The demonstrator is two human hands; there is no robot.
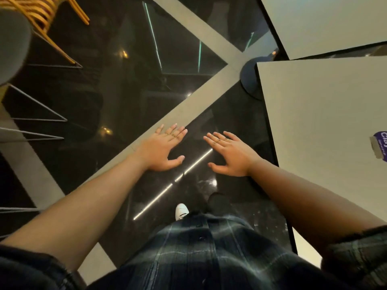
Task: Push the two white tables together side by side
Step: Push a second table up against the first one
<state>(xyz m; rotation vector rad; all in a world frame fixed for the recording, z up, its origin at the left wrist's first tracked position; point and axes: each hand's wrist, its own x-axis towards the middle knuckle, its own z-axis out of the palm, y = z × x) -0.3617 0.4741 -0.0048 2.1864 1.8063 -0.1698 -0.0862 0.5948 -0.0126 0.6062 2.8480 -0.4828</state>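
Two white square tables with dark edges stand at the right. The near table (318, 114) fills the right side; the far table (322, 24) sits above it at an angle, with a narrow wedge-shaped gap between their edges. My left hand (161, 149) and my right hand (230, 153) are stretched out over the dark floor, palms down, fingers spread, holding nothing. My right hand hovers just left of the near table's left edge, not touching it. My left hand is farther left, over a grey floor stripe.
A round dark table base (249, 78) shows under the near table's corner. A purple sticker (381, 145) lies on the near table. A wooden slatted chair (48, 19) and thin metal chair legs (37, 114) stand at the left. Glossy black floor with grey stripes (188, 97) lies between.
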